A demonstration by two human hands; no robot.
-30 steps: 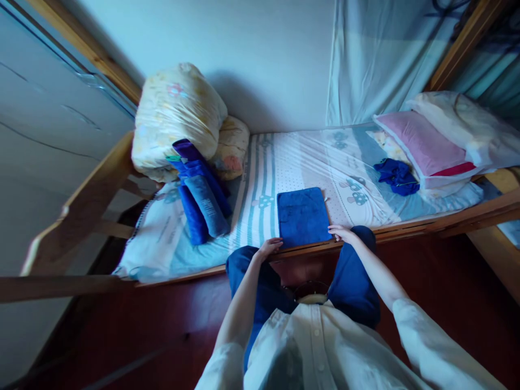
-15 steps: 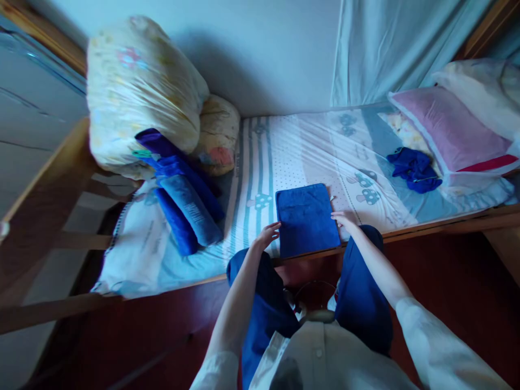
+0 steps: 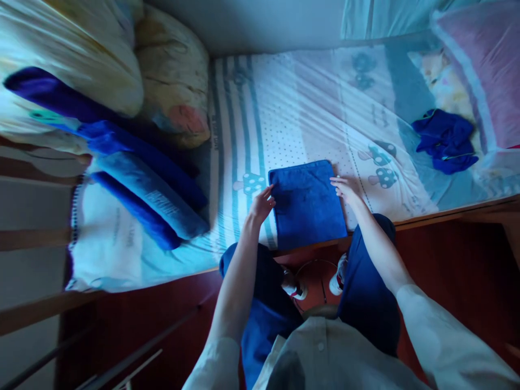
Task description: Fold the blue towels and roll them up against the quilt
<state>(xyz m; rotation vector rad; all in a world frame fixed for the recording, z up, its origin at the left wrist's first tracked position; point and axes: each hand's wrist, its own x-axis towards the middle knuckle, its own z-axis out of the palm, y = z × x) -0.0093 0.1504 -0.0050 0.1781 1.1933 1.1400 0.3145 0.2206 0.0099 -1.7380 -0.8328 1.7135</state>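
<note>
Pale wall runs behind a bed made up with a striped, mushroom-print sheet, and a dark red floor shows below its wooden edge. At the near side of the bed, between the person's knees, lies a blue cloth, flat and roughly square, its near end reaching the bed's edge. The left hand is at the cloth's left side, close to the far corner, fingers a little bent and slightly apart; the right hand is opposite, its fingertips over the right side near the other far corner. Whether either grip pinches the fabric or merely rests on it, I cannot tell. Judging by how things lie, the cloth is spread out and nearly straight, with only faint wrinkles across its far half; as far as I can see, it is neither rolled nor lifted, so any shaping beyond this flat square is not yet done. Well apart on the left, a lettered grey-blue roll sits alongside other blue rolls, which look finished. Toward the right, beside a pink pillow, a crumpled blue garment lies bunched up, seemingly untidied.
</note>
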